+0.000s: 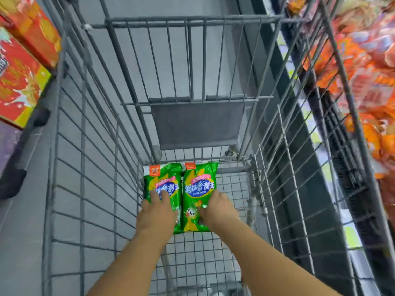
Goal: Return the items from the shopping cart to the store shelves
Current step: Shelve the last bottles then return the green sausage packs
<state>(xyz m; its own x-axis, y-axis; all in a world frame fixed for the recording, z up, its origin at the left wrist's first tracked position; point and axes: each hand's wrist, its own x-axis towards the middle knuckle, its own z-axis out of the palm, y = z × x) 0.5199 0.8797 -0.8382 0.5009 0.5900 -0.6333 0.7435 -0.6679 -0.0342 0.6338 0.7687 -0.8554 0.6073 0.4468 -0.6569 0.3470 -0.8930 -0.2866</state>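
Two green snack packets lie side by side on the wire floor of the grey shopping cart (89, 146), at its far end. My left hand (157, 212) lies on the left packet (163, 180), fingers spread over its lower half. My right hand (220, 208) grips the right edge of the right packet (197, 193), with its fingers curled under that side. Both forearms reach down into the cart basket.
Red and orange boxes (23, 67) stand on the left beside the cart. A shelf (333, 133) with orange snack bags (363, 60) runs along the right. The folded child seat flap (197, 122) hangs at the cart's far end above the packets. Grey floor shows underneath.
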